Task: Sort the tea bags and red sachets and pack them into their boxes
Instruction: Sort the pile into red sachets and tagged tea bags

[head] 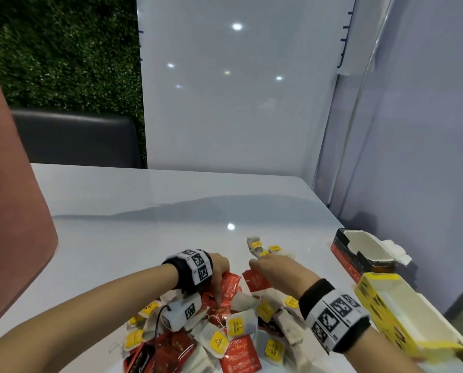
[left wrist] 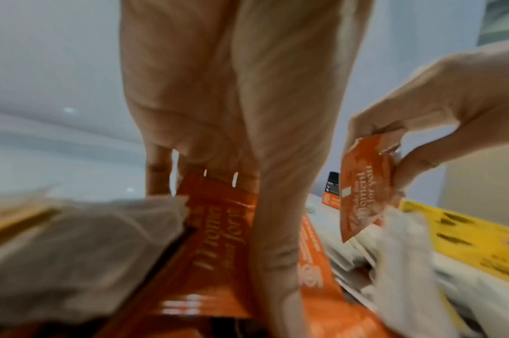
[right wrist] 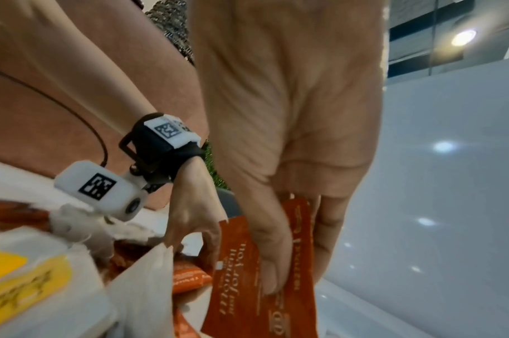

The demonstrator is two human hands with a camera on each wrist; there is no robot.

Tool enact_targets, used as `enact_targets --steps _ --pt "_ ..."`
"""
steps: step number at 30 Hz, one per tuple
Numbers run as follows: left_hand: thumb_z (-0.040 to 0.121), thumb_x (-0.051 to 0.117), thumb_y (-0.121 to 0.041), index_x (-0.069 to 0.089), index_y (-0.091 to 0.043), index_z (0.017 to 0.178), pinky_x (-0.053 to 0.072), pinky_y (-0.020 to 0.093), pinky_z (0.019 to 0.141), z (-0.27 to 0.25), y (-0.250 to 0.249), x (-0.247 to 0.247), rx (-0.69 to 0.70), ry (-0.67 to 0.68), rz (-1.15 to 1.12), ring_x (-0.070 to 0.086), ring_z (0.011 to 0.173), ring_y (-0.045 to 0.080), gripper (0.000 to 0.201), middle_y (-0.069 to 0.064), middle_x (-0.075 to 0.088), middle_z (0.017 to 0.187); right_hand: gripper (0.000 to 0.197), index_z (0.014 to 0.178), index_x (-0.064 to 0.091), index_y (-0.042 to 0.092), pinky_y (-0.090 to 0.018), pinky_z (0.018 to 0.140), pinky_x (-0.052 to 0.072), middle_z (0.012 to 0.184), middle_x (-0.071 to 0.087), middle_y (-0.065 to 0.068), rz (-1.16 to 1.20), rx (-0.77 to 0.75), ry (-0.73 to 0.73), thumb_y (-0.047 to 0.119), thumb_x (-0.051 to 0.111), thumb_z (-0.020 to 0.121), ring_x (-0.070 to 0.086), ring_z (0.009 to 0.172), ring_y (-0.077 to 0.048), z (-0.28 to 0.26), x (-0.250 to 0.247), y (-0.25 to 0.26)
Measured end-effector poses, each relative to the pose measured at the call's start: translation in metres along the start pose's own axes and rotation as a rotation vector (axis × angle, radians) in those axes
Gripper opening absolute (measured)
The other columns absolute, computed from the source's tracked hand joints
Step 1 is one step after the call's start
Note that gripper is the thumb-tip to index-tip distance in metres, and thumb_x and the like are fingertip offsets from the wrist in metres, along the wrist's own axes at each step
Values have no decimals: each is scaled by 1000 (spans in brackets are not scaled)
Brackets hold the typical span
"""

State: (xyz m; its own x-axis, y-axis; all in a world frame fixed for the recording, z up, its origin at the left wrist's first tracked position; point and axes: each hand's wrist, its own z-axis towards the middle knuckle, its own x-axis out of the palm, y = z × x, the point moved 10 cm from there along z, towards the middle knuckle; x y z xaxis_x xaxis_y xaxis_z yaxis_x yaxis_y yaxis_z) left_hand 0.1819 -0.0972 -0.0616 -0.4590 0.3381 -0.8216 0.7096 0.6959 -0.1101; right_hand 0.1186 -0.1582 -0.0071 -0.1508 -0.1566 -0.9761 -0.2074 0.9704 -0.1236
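Mixed pile (head: 225, 329) of tea bags and red sachets sits nearest me on the white table (head: 133, 211). My left hand (head: 219, 273) is down on the pile, fingers curled over a red sachet (left wrist: 218, 231) lying there. My right hand (head: 278, 267) pinches another red sachet (right wrist: 265, 281), thumb on its face, fingers behind, lifted just above the pile. Yellow box (head: 410, 316) open at my right, close. Red-and-black box (head: 364, 254) open behind it. A few tea bags (head: 265, 247) lie apart beyond my right fingers.
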Motion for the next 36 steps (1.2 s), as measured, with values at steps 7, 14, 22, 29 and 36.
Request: enact_targets --steps 7,14,22,29,36 --pt "67 80 -30 69 -19 106 53 28 80 -11 12 3 26 4 -199 65 85 14 42 2 72 106 9 95 59 10 -30 72 43 92 65 -12 492 194 -220 8 53 88 61 85 -26 -8 -25 -37" --pt "67 80 -24 69 -25 91 55 36 85 -24 15 -17 123 -6 -479 67 90 22 26 0 72 93 23 111 61 8 -15 63 46 90 63 1 1054 230 -155 17 60 90 57 75 -6 -6 8 -34" --pt "78 72 -12 68 -12 89 52 17 60 -65 45 -91 175 -520 -1085 64 67 10 11 3 69 83 29 115 61 3 -34 82 57 109 69 -15 1671 125 -432 14 62 88 68 96 -25 -1 -15 -28" --pt "94 48 -24 52 -1 125 51 38 82 -70 67 -63 197 -517 -1719 58 107 24 39 15 61 117 40 112 43 10 -28 61 60 98 60 -12 1563 315 -733 -1 65 82 66 82 -24 3 -46 -41" --pt "90 56 -18 54 -5 123 52 44 91 -75 59 -75 207 -569 -1620 65 96 25 36 17 64 112 37 130 38 8 -39 90 52 116 60 -17 1295 140 -452 8 47 93 62 102 -30 37 -81 12"
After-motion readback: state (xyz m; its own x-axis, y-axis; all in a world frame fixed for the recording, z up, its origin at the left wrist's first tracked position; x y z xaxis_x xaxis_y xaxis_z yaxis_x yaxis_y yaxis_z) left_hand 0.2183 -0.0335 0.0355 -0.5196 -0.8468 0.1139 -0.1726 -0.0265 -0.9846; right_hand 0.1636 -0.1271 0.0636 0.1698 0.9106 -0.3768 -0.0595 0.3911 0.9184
